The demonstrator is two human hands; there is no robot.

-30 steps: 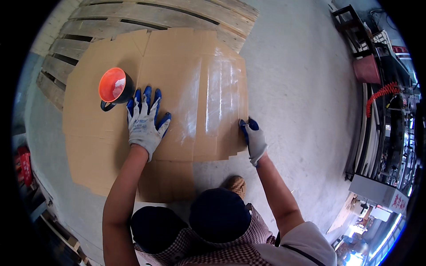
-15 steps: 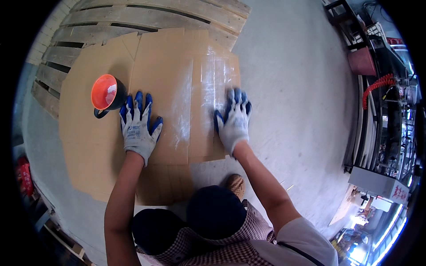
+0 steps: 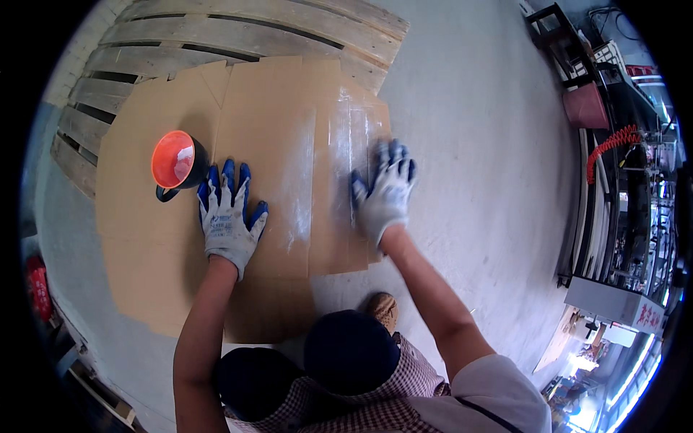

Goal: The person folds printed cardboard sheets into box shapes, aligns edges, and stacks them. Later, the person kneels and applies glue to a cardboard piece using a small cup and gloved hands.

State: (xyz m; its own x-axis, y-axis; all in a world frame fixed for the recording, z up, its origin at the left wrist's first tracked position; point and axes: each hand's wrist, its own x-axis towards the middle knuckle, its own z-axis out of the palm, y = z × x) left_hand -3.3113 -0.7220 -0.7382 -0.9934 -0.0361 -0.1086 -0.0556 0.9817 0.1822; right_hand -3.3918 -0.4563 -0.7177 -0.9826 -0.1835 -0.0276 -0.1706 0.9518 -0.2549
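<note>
A large flattened cardboard sheet lies on the floor in front of me, with whitish, shiny smears toward its right side. My left hand, in a white and blue work glove, rests flat on the cardboard with fingers spread. Just left of those fingertips stands a dark cup with an orange inside and a handle, something pale in it. Over the right edge of the sheet is my right hand, gloved alike, fingers apart and a little blurred. Neither hand holds anything.
A wooden pallet lies at the far left, partly under the cardboard. On the right, a pink bucket and a coiled red hose sit by dark racks. My shoe is on the grey concrete floor.
My right hand has shifted slightly right and shows motion blur. The whole scene sits a little lower in view; my left hand stays flat beside the cup.
</note>
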